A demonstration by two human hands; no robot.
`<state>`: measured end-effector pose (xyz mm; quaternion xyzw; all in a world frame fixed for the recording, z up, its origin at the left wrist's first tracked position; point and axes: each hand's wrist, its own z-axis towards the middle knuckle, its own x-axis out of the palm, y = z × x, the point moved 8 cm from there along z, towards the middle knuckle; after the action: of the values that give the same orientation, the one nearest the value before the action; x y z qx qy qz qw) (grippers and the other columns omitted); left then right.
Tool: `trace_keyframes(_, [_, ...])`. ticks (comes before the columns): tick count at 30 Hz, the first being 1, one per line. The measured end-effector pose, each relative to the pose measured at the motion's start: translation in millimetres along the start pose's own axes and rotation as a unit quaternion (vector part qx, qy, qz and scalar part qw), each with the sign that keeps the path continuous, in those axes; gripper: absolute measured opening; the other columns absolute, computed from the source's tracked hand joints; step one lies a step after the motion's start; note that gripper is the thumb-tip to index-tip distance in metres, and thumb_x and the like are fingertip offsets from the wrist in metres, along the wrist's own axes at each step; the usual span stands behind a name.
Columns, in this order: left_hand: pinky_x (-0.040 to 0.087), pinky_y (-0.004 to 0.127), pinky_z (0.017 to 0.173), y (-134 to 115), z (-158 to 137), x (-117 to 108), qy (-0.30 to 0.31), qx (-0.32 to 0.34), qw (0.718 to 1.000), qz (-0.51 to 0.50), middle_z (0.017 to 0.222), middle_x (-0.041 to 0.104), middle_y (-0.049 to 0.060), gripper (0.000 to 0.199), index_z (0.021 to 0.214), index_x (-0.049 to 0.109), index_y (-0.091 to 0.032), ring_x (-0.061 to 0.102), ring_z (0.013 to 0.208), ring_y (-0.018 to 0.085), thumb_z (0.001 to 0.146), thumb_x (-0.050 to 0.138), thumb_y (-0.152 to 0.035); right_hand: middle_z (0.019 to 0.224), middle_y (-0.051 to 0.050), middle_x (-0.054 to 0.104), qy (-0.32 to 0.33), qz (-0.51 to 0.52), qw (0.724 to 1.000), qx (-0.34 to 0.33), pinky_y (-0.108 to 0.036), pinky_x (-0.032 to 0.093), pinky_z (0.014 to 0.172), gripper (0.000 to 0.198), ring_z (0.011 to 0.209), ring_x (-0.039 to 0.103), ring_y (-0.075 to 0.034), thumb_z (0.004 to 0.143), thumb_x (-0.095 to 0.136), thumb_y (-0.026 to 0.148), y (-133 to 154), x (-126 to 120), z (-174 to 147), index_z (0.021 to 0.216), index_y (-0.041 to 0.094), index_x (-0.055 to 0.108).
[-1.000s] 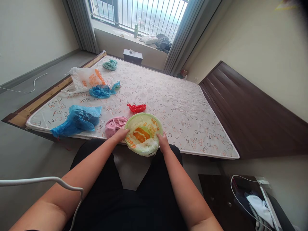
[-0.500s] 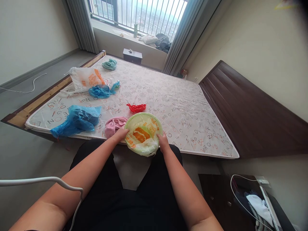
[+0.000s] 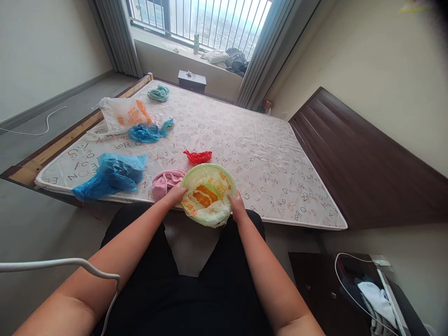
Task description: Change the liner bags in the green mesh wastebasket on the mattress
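Observation:
My left hand (image 3: 176, 194) and my right hand (image 3: 237, 204) grip opposite sides of a round, light-green trash bin (image 3: 209, 195) above my knees. A thin plastic bag with orange print lines the bin and laps over its rim. Both thumbs rest at the rim, while the other fingers are mostly hidden behind the sides. Just beyond my left hand a pink towel (image 3: 164, 183) lies bunched on the mattress (image 3: 252, 154). Past the bin's far rim is a crumpled red plastic bag (image 3: 198, 157).
A blue plastic bag (image 3: 115, 175), another blue bag (image 3: 144, 133), a white-and-orange bag (image 3: 122, 113) and a teal cloth (image 3: 159, 93) lie on the bed's left side. A white cable (image 3: 59, 264) crosses my left arm. The dark headboard (image 3: 371, 163) stands right; a nightstand (image 3: 329, 294) stands lower right.

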<state>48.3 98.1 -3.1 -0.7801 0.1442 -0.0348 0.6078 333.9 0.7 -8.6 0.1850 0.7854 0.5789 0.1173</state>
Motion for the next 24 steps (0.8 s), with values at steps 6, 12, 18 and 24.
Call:
trace_keyframes(6, [0.063,0.034,0.088,5.1,3.2,0.6,0.008,0.001,1.000,0.000,0.105,0.078,0.009,0.043,0.112,0.072,-0.015,0.074,0.105,0.028,0.072,0.059,-0.008,0.099,-0.002,0.076,-0.001,0.000,1.000,-0.004,-0.038,0.059,0.081,0.051,0.090,0.072,-0.025,0.072,0.069,0.036,2.5,0.1,-1.4,0.122,0.026,0.061])
trace_keyframes(12, [0.063,0.034,0.089,3.5,2.3,0.6,0.005,0.007,1.000,0.000,0.109,0.078,0.009,0.041,0.111,0.073,-0.016,0.073,0.107,0.028,0.072,0.060,-0.010,0.097,-0.002,0.076,-0.001,0.004,1.000,0.003,-0.039,0.060,0.079,0.050,0.091,0.072,-0.026,0.071,0.069,0.035,3.5,0.8,-2.9,0.120,0.027,0.061])
trace_keyframes(18, [0.063,0.035,0.091,5.1,3.2,-1.3,-0.001,0.005,1.000,0.006,0.109,0.079,0.009,0.041,0.111,0.073,-0.016,0.074,0.106,0.029,0.072,0.061,-0.009,0.096,-0.002,0.075,-0.002,-0.001,1.000,0.005,-0.039,0.059,0.079,0.050,0.089,0.072,-0.026,0.071,0.068,0.036,5.2,0.9,-3.8,0.120,0.026,0.061])
trace_keyframes(24, [0.063,0.036,0.091,12.1,6.0,2.3,0.014,-0.009,1.000,-0.017,0.109,0.079,0.009,0.042,0.115,0.072,-0.017,0.074,0.107,0.029,0.074,0.062,-0.013,0.099,-0.002,0.075,-0.004,-0.004,1.000,0.005,-0.039,0.059,0.081,0.054,0.091,0.072,-0.026,0.071,0.068,0.037,1.7,-0.3,-1.5,0.124,0.026,0.059])
